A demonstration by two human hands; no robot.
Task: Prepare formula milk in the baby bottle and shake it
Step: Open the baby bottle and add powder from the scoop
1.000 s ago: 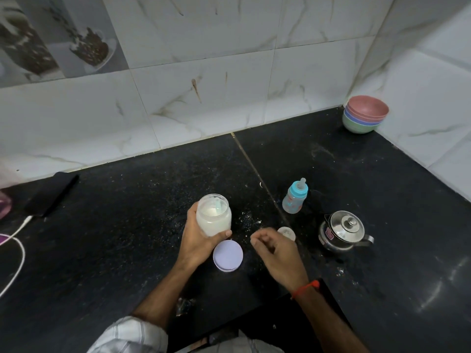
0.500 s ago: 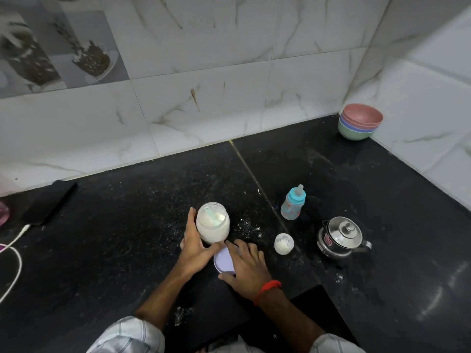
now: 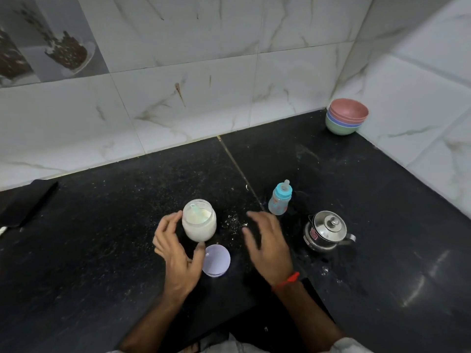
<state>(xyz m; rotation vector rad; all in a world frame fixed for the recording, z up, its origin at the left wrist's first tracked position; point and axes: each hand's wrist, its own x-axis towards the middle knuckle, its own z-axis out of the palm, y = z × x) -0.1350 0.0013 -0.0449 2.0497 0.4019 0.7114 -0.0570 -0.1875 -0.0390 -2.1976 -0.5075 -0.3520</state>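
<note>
From the head view, the bottle [image 3: 279, 199] stands upright on the black worktop [image 3: 102, 238] with its blue teat cap on, just beyond the right hand [image 3: 267, 242] and apart from it. That grip is open, fingers spread and blurred, holding nothing. The left hand [image 3: 178, 253] is open too, fingers loosely curved beside the open jar [image 3: 199, 221] of white powder (a scoop handle shows inside), thumb tip near its base. The lid [image 3: 216, 261] lies flat beside that thumb; a steel kettle [image 3: 327, 231] stands to the right.
</note>
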